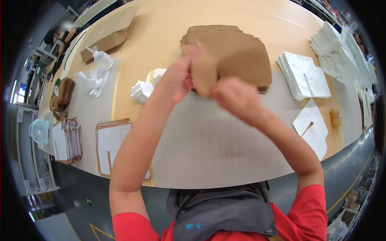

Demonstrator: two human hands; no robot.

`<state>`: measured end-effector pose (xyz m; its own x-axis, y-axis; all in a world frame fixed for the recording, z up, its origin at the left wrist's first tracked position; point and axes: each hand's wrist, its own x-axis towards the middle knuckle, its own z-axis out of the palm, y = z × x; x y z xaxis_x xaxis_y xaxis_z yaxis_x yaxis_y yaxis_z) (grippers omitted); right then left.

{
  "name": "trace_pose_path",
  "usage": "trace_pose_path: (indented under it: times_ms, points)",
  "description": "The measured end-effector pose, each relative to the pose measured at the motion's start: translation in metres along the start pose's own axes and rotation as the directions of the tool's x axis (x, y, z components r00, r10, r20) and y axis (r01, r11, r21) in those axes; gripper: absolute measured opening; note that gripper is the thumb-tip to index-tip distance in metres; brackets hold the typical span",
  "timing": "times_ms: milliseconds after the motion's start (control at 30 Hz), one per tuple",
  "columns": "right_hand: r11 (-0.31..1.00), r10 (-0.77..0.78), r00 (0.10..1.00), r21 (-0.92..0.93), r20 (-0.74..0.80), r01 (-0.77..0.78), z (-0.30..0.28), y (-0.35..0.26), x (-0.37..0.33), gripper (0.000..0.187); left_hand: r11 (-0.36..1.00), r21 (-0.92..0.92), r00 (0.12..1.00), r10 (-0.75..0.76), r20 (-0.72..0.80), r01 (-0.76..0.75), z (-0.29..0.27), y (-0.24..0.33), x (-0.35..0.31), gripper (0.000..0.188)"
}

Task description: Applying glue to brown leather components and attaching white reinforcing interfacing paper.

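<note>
My left hand [179, 79] is closed on the edge of a tan-brown cut piece [204, 72], which is smeared by motion. The piece is held up over the near left part of a stack of brown cut pieces [243, 54]. Curled and blurred, my right hand [238, 98] grips the lower right end of the same piece; its fingertips are partly hidden. Whether the piece is thin leather, card or cloth I cannot tell. Left of my left hand lies a crumpled white wad [142, 91].
White slotted sheets [299, 74] are stacked at right, near a single slotted sheet [311, 128] and a tape roll [336, 119]. At left are a squeeze bottle [103, 59], brown-edged white panels [110, 138], a standing bundle [70, 140] and a small fan [39, 130]. A cardboard box [110, 34] stands behind.
</note>
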<state>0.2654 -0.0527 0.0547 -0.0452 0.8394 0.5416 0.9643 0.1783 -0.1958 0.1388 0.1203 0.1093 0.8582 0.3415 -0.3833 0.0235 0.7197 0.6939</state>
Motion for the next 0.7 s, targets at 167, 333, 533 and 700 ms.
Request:
trace_pose_path:
  times_ms: [167, 333, 533, 700]
  points:
    - [0.991, 0.106, 0.946, -0.041, -0.306, -0.124, -0.028, 0.019, -0.048, 0.059, 0.356, 0.878, 0.857, 0.504, 0.109, -0.321, 0.014, -0.048, -0.015, 0.031]
    - [0.649, 0.615, 0.786, 0.526, 0.064, -0.550, -0.080, 0.062, -0.078, 0.087, -0.072, 0.747, 0.686, 0.343, 0.641, -0.661, 0.042, -0.052, -0.106, 0.037]
    - [0.088, 0.520, 0.720, 0.809, 0.460, -0.581, -0.094, 0.017, -0.122, 0.026, 0.309, 0.812, 0.836, 0.425, 0.348, -0.495, 0.027, -0.080, -0.162, 0.036]
    - [0.165, 0.761, 0.457, 0.544, 0.460, -0.823, -0.117, -0.025, -0.131, 0.023, 0.827, 0.430, 0.903, 0.425, -0.060, -0.360, 0.023, -0.121, -0.132, 0.032]
